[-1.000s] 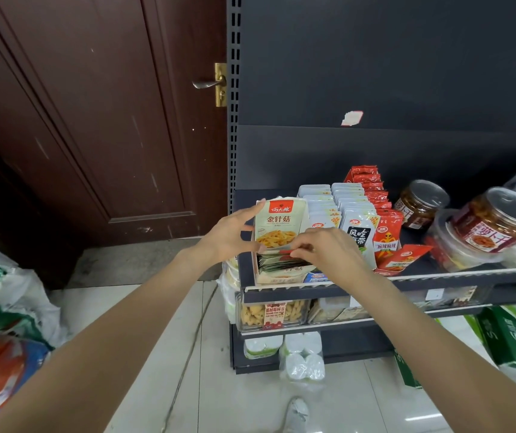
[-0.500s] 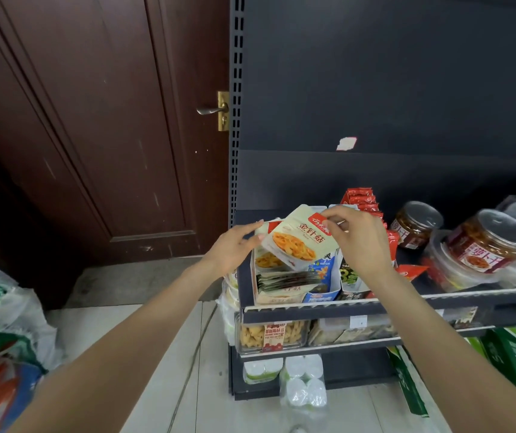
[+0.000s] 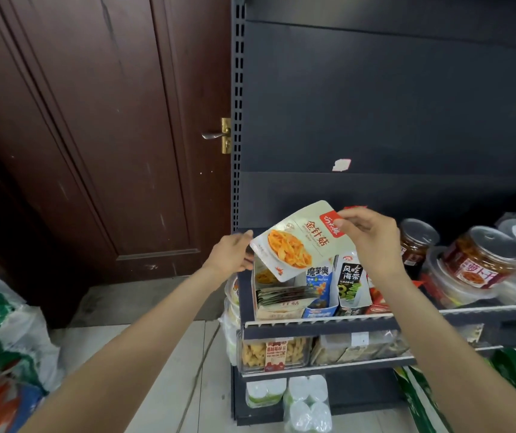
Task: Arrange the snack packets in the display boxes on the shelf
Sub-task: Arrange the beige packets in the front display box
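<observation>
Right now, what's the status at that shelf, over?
Right hand pinching beige snack packet by its red top corner, tilted above the leftmost display box. Left hand at the box's left side. Nothing blocking the box.

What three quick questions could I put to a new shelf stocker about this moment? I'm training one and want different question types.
1. True or false: the right hand pinches the cream snack packet by its red corner.
2. Which display box lies directly under the lifted packet: A) the leftmost box, B) the blue box, C) the seaweed box?
3. What is the left hand doing?

Key: 1 true. 2 A. 3 It is at the packet's lower left edge, beside the leftmost box.
</observation>
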Available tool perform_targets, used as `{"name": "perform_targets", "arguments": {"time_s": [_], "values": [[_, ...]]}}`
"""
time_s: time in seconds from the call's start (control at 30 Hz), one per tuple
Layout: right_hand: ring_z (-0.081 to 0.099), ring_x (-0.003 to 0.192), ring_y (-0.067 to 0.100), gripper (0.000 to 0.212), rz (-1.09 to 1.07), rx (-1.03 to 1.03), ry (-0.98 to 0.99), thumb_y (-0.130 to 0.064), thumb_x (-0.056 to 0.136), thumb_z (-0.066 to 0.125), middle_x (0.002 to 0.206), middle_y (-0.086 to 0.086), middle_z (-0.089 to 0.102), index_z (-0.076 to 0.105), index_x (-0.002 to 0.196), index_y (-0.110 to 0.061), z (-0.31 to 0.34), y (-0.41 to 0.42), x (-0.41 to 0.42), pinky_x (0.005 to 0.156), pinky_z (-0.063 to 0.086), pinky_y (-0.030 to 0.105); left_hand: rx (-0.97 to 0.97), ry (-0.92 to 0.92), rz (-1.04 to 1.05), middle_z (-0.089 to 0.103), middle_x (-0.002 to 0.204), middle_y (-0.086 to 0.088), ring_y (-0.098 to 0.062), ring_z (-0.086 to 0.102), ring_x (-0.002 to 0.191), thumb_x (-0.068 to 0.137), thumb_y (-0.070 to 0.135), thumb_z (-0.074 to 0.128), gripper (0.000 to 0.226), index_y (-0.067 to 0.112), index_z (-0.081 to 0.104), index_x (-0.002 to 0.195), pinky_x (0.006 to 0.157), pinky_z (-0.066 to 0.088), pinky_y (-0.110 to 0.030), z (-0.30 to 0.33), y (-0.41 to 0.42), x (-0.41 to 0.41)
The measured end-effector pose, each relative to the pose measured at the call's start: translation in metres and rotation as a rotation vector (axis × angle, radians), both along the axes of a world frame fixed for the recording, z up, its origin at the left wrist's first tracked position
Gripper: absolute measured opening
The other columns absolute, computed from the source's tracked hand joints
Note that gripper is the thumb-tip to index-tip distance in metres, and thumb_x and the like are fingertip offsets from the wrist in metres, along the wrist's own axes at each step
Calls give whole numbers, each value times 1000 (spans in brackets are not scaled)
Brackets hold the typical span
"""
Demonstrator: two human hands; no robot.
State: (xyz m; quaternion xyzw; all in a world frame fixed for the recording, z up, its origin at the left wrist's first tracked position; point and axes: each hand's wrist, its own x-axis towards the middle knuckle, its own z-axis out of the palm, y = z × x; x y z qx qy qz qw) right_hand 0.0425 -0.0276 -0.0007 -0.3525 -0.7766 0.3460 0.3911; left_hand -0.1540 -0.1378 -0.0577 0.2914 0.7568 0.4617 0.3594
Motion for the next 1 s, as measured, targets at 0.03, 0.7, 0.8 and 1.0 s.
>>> {"name": "perform_targets", "arguments": {"time_s": [0.03, 0.7, 0.8, 1.0], "values": [[62, 75, -9, 11, 4, -7, 38, -9, 87, 63, 79, -16, 64, 68, 87, -19, 1, 0, 1, 68, 49, 9, -26, -124, -4, 66, 82, -6, -16, 64, 70, 99, 43, 38, 42, 10, 63, 101, 73, 52, -27, 6, -1, 1], [62, 83, 7, 50, 142, -267, 61, -4, 89, 59, 101, -11, 60, 48, 130, -32, -15, -16, 6, 66, 53, 17, 350, -28, -122, 62, 107, -7, -16, 60, 92, 80, -11, 64, 72, 26, 44, 138, 77, 53, -18, 21, -31, -8], [63, 82, 8, 60, 162, -261, 23, -1, 87, 60, 106, -11, 60, 44, 134, -34, -14, -17, 6, 64, 52, 13, 314, 134, -168, 57, 108, -9, -22, 59, 91, 80, -9, 65, 82, 32, 34, 144, 81, 54, -23, 23, -34, -9], [62, 76, -2, 60, 143, -235, 62, 1, 88, 58, 106, -14, 58, 42, 134, -35, -13, -23, 7, 60, 48, 7, 320, 260, -160, 56, 103, 0, -24, 61, 93, 81, -5, 66, 83, 39, 32, 143, 81, 55, -26, 19, -36, -8]]}}
